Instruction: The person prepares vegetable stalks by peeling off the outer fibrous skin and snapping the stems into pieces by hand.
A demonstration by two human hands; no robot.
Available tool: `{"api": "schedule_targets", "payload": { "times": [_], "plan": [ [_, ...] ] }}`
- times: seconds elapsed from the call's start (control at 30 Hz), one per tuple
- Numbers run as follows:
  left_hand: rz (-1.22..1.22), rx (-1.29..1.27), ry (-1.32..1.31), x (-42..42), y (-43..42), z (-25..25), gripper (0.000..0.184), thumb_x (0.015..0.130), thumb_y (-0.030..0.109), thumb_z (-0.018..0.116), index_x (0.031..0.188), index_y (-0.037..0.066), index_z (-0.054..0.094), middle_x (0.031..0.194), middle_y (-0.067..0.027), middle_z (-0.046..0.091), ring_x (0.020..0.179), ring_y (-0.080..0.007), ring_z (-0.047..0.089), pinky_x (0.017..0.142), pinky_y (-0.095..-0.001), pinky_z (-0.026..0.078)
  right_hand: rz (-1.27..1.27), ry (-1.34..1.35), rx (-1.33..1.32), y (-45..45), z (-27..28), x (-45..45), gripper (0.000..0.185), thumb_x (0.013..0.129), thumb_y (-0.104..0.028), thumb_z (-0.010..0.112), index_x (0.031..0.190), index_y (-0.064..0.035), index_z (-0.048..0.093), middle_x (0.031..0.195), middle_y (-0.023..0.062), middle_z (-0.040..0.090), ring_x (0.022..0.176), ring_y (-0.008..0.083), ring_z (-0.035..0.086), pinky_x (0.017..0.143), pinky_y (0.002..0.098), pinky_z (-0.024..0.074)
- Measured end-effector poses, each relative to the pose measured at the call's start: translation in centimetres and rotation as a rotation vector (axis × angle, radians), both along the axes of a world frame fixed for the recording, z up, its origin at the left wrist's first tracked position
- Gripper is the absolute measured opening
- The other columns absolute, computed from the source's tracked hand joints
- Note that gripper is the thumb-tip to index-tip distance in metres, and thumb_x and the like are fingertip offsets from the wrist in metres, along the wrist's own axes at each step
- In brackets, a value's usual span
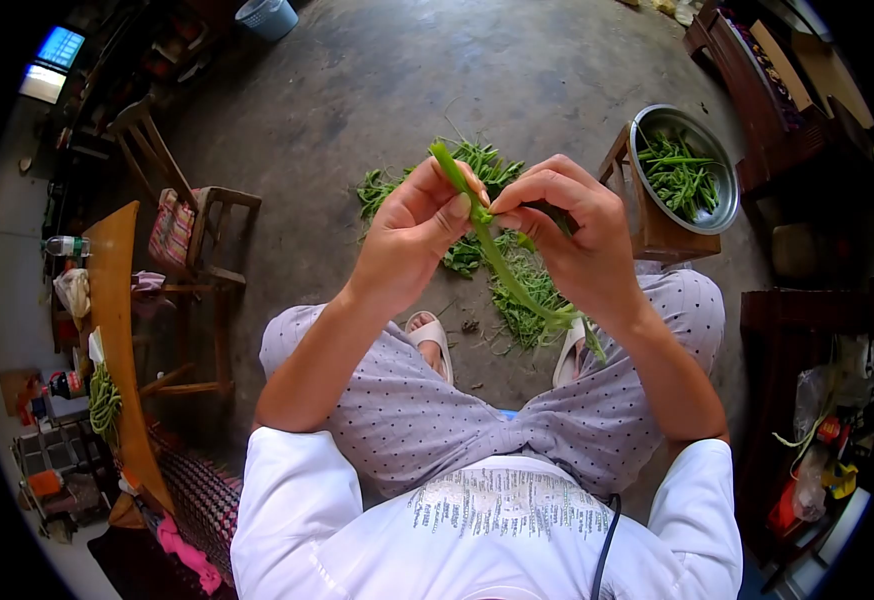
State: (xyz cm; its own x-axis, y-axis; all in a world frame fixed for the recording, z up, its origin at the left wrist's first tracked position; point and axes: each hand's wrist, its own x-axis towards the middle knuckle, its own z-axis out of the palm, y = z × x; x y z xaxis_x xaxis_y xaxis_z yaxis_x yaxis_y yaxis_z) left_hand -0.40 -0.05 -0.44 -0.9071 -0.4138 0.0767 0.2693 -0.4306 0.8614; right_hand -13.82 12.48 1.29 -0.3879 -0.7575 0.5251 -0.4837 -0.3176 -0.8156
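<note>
My left hand (412, 228) is closed around the upper part of a long green vegetable stalk (509, 272), thumb and fingers pressed on it. The stalk slants down to the right and ends in a drooping leafy tip. My right hand (585, 232) is closed in a pinch at a joint on the stalk, just beside my left fingertips. Below the hands, a heap of greens (487, 163) and a pile of thin green trimmings (525, 318) lie on the floor. To the right, cut green stalks (679, 180) lie in a metal basin (728, 205).
The basin rests on a wooden stool (672, 246). On the left are a wooden chair (225, 192) and a wooden table (117, 290). Dark wooden furniture (807, 320) lines the right. A light blue basket (268, 18) stands at the back on the concrete floor.
</note>
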Motion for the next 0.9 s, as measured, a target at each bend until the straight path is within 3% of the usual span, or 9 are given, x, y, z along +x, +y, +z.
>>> {"api": "schedule_targets", "payload": {
  "times": [0.1, 0.17, 0.3, 0.37, 0.47, 0.77, 0.9],
  "plan": [
    [0.032, -0.066, -0.026, 0.1, 0.0, 0.1, 0.016, 0.092, 0.011, 0.057, 0.106, 0.006, 0.053, 0.1, -0.0026, 0.057, 0.094, -0.01, 0.054, 0.087, -0.0265, 0.045, 0.002, -0.028, -0.005, -0.1, 0.0, 0.0, 0.017, 0.073, 0.008, 0.064, 0.085, -0.0034, 0.066, 0.08, 0.0082, 0.061, 0.072, 0.0213, 0.061, 0.062, 0.0299, 0.0476],
    [0.03, -0.039, -0.039, 0.2, 0.1, 0.5, 0.015, 0.092, 0.011, 0.057, 0.106, 0.006, 0.053, 0.1, -0.0027, 0.057, 0.094, -0.0098, 0.054, 0.086, -0.0265, 0.045, -0.044, 0.222, 0.004, 0.0, 0.3, -0.3, 0.016, 0.073, 0.007, 0.063, 0.084, -0.004, 0.065, 0.08, 0.0083, 0.06, 0.074, 0.024, 0.059, 0.064, 0.0326, 0.0465],
    [0.027, 0.067, -0.091, 0.4, -0.1, 0.7, 0.014, 0.093, 0.011, 0.056, 0.105, 0.006, 0.053, 0.1, -0.0031, 0.057, 0.093, -0.0096, 0.055, 0.086, -0.0263, 0.045, -0.02, 0.064, 0.029, -0.1, 0.1, 0.3, 0.014, 0.074, 0.004, 0.063, 0.084, -0.0051, 0.064, 0.08, 0.0082, 0.059, 0.076, 0.0261, 0.056, 0.066, 0.0349, 0.0449],
    [0.041, 0.048, -0.085, 0.7, -0.4, 1.1, 0.016, 0.093, 0.012, 0.055, 0.107, 0.005, 0.052, 0.101, -0.0038, 0.056, 0.096, -0.0104, 0.054, 0.088, -0.0267, 0.044, -0.085, 0.274, -0.023, -0.2, 0.2, 0.1, 0.014, 0.076, 0.002, 0.063, 0.088, -0.0061, 0.064, 0.08, 0.0082, 0.059, 0.077, 0.0266, 0.056, 0.067, 0.0358, 0.0447],
    [0.059, -0.004, -0.075, 1.0, -0.5, 1.7, 0.018, 0.094, 0.014, 0.054, 0.109, 0.004, 0.051, 0.102, -0.0047, 0.055, 0.097, -0.0109, 0.054, 0.09, -0.0267, 0.043, -0.118, 0.268, -0.024, -0.3, 0.0, 0.1, 0.016, 0.076, 0.001, 0.063, 0.09, -0.0065, 0.063, 0.08, 0.0073, 0.059, 0.077, 0.027, 0.056, 0.067, 0.0365, 0.0447],
    [0.089, -0.166, -0.121, 1.1, -0.8, 1.6, 0.018, 0.094, 0.013, 0.053, 0.109, 0.004, 0.051, 0.099, -0.0035, 0.056, 0.094, -0.0095, 0.055, 0.087, -0.027, 0.044, -0.197, 0.67, -0.066, -0.4, -0.1, 0.4, 0.02, 0.074, -0.004, 0.069, 0.093, -0.0051, 0.062, 0.08, 0.0062, 0.059, 0.07, 0.0216, 0.06, 0.058, 0.0326, 0.0493],
    [0.06, -0.15, -0.165, 1.1, -0.9, 1.7, 0.018, 0.094, 0.013, 0.053, 0.11, 0.004, 0.051, 0.101, -0.0033, 0.056, 0.096, -0.0096, 0.054, 0.087, -0.0271, 0.044, -0.191, 0.682, -0.068, -0.4, 0.1, 0.8, 0.02, 0.074, -0.003, 0.069, 0.093, -0.0033, 0.062, 0.08, 0.0075, 0.059, 0.071, 0.023, 0.061, 0.057, 0.0305, 0.05]
  ]
}}
